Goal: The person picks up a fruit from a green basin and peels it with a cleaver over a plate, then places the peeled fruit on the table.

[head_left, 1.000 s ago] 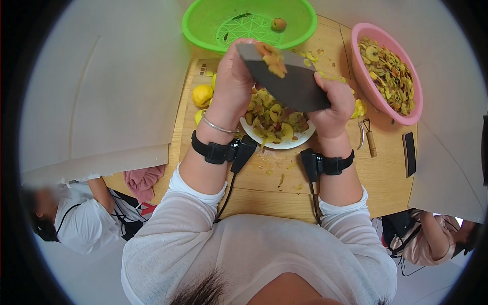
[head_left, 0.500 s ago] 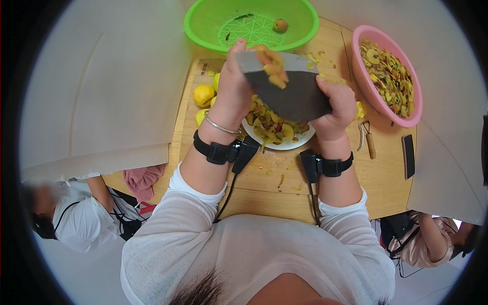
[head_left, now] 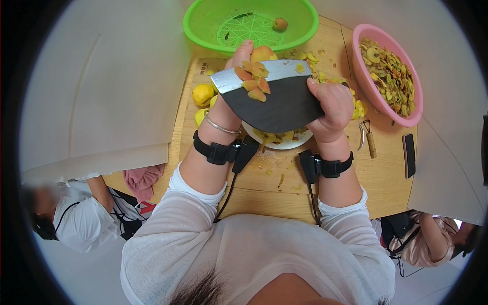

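My right hand (head_left: 333,109) is closed on the right end of a broad kitchen knife (head_left: 274,104), dark with a shiny silver edge turned away from me. Several pieces of fruit peel (head_left: 254,81) cling to its face. Behind the blade, my left hand (head_left: 241,57) grips a round, peach-like fruit (head_left: 263,54) with orange skin; most of its fingers are hidden. Underneath, a white plate (head_left: 281,147) of peelings is largely covered by the knife. Yellow peeled fruits (head_left: 203,94) lie left of my left wrist, on a wooden board.
A green basket (head_left: 190,28) with one fruit (head_left: 279,24) stands at the back. To the right is a pink basin (head_left: 418,109) full of peelings. A wooden-handled peeler (head_left: 371,145) and a black phone-like slab (head_left: 408,156) lie nearby. Two people sit at the sides.
The knife has shifted left and slightly toward me, its face turned more to view. It now covers more of the plate, and the peel pieces show clearly. The fruit is more visible.
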A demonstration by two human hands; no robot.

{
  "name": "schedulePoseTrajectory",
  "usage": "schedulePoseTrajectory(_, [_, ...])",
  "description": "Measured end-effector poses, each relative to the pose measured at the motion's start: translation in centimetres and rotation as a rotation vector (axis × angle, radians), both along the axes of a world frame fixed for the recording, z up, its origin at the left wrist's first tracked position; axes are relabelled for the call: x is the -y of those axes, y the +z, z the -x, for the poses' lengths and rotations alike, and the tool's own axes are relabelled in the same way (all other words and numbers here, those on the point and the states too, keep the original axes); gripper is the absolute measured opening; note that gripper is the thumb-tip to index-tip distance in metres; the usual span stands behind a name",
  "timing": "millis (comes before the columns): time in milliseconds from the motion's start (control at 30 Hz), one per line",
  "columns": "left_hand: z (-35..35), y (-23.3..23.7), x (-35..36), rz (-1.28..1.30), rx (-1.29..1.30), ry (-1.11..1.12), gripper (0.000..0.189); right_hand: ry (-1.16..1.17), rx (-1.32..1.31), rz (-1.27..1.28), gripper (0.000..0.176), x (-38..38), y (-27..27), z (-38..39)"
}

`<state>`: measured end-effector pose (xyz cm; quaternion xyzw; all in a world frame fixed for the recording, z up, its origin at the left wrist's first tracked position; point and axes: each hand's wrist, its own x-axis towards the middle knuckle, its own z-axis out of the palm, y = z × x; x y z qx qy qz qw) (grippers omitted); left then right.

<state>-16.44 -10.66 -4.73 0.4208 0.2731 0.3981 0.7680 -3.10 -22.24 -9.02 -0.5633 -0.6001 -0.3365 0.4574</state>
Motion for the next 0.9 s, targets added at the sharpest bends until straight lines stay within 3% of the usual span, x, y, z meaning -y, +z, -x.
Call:
schedulePoseTrajectory(200, [0.0,-0.4,-0.3,0.000,-0.031,-0.028,0.034,-0.014,-0.009,0.014,0.031,0.0,-0.1,0.0])
schedulePoseTrajectory(267, [0.0,-1.2,-0.3,-0.207,0.009,-0.023,0.031,-0.013,-0.015,0.017,0.031,0.0,-0.2,0.0])
schedulePoseTrajectory(500, [0.1,-1.9,-1.4,-0.055,-0.004,-0.061,0.027,-0.029,-0.018,0.018,0.030,0.1,-0.1,0.0])
schedulePoseTrajectory(567, [0.1,-4.5,-3.5,0.172,0.410,-0.444,0.027,-0.036,-0.023,0.017,0.029,0.0,-0.2,-0.1])
schedulePoseTrajectory(600, [0.2,-3.8,-2.9,0.172,0.409,-0.445,0.027,-0.034,-0.032,0.006,0.028,-0.1,-0.3,-0.3])
schedulePoseTrajectory(667, [0.5,-1.5,-0.9,0.115,0.303,-0.182,0.026,-0.031,-0.041,-0.005,0.027,-0.1,-0.3,-0.3])
schedulePoseTrajectory(900, [0.6,-1.7,-1.5,0.051,0.199,-0.144,0.028,-0.051,-0.075,0.010,0.026,-0.1,-0.4,-0.3])
